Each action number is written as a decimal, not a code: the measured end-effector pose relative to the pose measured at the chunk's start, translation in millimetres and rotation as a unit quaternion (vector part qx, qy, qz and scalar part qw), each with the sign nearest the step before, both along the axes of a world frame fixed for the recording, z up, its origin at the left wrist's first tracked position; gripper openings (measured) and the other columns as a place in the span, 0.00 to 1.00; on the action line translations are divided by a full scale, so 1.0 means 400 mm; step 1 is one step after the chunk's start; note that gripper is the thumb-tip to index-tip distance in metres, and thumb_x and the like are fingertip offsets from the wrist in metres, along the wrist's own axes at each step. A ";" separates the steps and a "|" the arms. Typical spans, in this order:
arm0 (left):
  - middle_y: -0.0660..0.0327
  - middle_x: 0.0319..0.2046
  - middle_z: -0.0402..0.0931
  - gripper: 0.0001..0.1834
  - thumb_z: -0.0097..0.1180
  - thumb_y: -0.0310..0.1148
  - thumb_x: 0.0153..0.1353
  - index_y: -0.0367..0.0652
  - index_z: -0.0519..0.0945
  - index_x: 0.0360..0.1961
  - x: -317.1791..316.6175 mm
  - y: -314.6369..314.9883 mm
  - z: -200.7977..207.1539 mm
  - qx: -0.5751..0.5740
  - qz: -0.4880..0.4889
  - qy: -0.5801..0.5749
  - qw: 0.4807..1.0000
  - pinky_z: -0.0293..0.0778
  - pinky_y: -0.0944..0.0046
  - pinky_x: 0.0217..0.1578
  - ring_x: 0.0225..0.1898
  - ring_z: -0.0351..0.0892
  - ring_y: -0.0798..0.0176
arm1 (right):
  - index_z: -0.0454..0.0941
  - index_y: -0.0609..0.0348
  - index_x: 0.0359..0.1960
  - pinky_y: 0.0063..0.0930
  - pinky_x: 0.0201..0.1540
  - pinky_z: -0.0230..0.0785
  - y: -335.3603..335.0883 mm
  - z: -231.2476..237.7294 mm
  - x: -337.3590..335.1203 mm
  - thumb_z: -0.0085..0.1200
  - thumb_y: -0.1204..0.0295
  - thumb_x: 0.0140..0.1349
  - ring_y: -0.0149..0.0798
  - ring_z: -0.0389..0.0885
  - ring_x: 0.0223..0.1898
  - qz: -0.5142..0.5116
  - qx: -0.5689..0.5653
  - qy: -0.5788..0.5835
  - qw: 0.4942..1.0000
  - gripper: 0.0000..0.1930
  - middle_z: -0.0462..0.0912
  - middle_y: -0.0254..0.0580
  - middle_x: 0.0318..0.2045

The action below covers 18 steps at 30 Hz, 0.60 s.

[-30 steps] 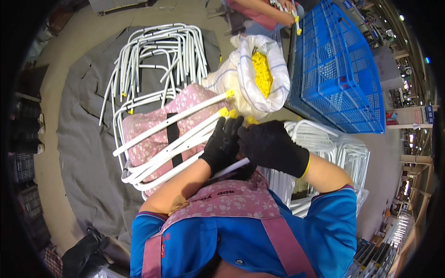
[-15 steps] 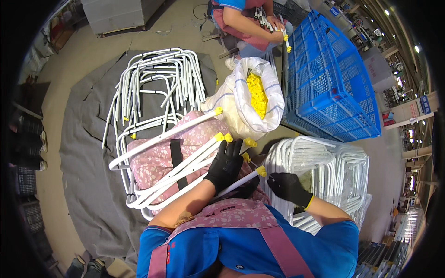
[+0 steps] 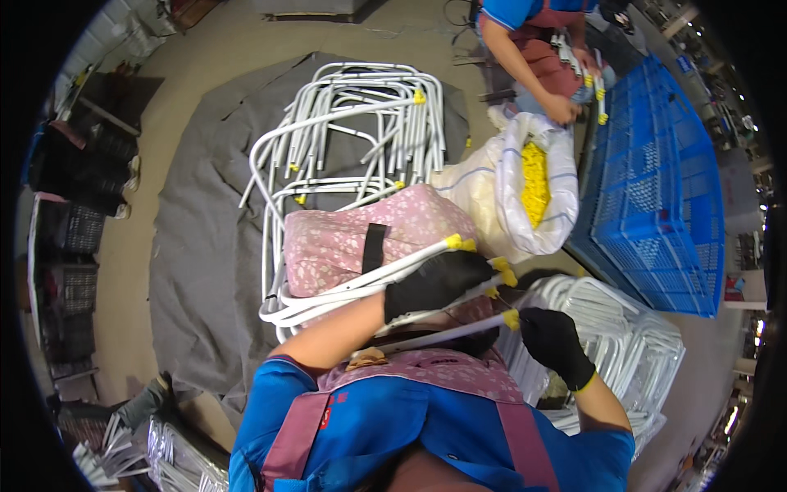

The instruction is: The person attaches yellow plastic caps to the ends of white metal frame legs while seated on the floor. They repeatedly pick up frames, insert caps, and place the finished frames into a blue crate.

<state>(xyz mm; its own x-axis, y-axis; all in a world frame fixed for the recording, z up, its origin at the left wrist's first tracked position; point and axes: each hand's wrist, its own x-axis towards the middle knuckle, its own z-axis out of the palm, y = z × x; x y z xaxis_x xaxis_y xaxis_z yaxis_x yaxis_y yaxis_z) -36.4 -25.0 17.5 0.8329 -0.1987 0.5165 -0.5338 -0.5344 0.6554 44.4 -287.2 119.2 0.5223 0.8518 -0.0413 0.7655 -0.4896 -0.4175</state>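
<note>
My left hand (image 3: 434,285), in a black glove, lies over bent white tube frames (image 3: 328,305) across my lap, its fingers closed around the tubing. Yellow end fittings (image 3: 459,243) cap the tube ends just past it, and another yellow fitting (image 3: 503,271) shows beyond its fingertips. My right hand (image 3: 557,340), gloved in black too, is closed with its fingertips beside the yellow fitting (image 3: 511,319) on the nearest tube. What its fingers hold is hidden. Under the frames is a pink floral cloth (image 3: 328,246) with a black strap (image 3: 374,248).
More white tube frames (image 3: 434,131) are piled on a grey mat (image 3: 205,189). A white sack (image 3: 510,197) of yellow fittings (image 3: 534,184) stands ahead, beside a blue crate (image 3: 639,189). Wrapped frames (image 3: 648,328) lie at right. A co-worker's arm (image 3: 525,70) reaches over far right.
The view has turned left. A white frame that lay across the pink cloth has moved away onto the pile. My left hand, spread before, has closed over the tubes; my right stays near the fitting.
</note>
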 end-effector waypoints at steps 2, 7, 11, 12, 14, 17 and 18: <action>0.47 0.41 0.81 0.17 0.59 0.36 0.60 0.38 0.80 0.47 0.039 0.178 0.048 -0.218 0.126 0.017 0.968 0.75 0.55 0.48 0.44 0.81 0.45 | 0.82 0.59 0.38 0.40 0.33 0.76 -0.015 -0.009 -0.009 0.56 0.73 0.56 0.52 0.83 0.30 0.013 0.036 0.011 0.999 0.09 0.83 0.50 0.28; 0.50 0.56 0.75 0.30 0.64 0.43 0.60 0.43 0.72 0.61 0.083 0.328 0.121 0.017 0.138 0.342 0.929 0.72 0.56 0.57 0.56 0.76 0.50 | 0.82 0.58 0.39 0.38 0.34 0.76 -0.010 -0.017 -0.015 0.56 0.74 0.56 0.50 0.84 0.30 -0.042 0.030 0.042 0.998 0.09 0.84 0.48 0.29; 0.48 0.64 0.65 0.28 0.60 0.48 0.58 0.51 0.76 0.58 -0.014 0.038 0.046 0.156 0.039 0.138 0.977 0.60 0.41 0.62 0.66 0.61 0.38 | 0.80 0.57 0.37 0.41 0.30 0.73 0.018 -0.006 0.005 0.54 0.72 0.57 0.50 0.82 0.27 -0.008 -0.009 0.001 1.000 0.07 0.81 0.45 0.25; 0.49 0.65 0.63 0.28 0.62 0.46 0.57 0.51 0.77 0.58 -0.038 0.003 0.023 0.151 0.075 0.094 0.981 0.59 0.37 0.63 0.66 0.58 0.35 | 0.80 0.58 0.38 0.41 0.30 0.73 0.026 -0.003 0.014 0.55 0.72 0.57 0.50 0.81 0.27 0.017 -0.021 -0.012 1.000 0.08 0.81 0.45 0.25; 0.48 0.66 0.60 0.24 0.62 0.45 0.55 0.53 0.81 0.53 -0.047 -0.025 -0.013 0.210 0.099 0.062 0.971 0.57 0.30 0.61 0.66 0.57 0.32 | 0.80 0.58 0.38 0.42 0.31 0.73 0.037 0.002 0.035 0.55 0.72 0.57 0.50 0.81 0.28 0.018 -0.006 0.021 1.000 0.08 0.81 0.46 0.26; 0.47 0.66 0.61 0.20 0.59 0.41 0.56 0.50 0.82 0.50 -0.036 -0.031 -0.016 0.228 0.107 0.042 0.967 0.54 0.29 0.62 0.66 0.56 0.33 | 0.80 0.58 0.38 0.42 0.32 0.74 0.054 0.002 0.065 0.56 0.71 0.57 0.50 0.81 0.29 0.053 -0.014 0.024 0.998 0.08 0.81 0.46 0.26; 0.47 0.66 0.61 0.20 0.58 0.40 0.56 0.48 0.82 0.50 -0.028 -0.034 -0.008 0.230 0.114 0.073 0.964 0.54 0.28 0.61 0.66 0.57 0.33 | 0.81 0.58 0.38 0.43 0.33 0.74 0.060 -0.002 0.070 0.56 0.71 0.57 0.51 0.81 0.30 0.045 0.003 0.027 0.999 0.08 0.81 0.47 0.28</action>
<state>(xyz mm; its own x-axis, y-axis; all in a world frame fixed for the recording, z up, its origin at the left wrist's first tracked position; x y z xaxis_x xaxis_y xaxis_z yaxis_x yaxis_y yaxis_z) -47.5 -38.4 14.2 0.9389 -0.1815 0.2923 -0.2884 -0.8786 0.3807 72.3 -263.2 118.6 0.4404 0.8957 -0.0622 0.7828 -0.4170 -0.4618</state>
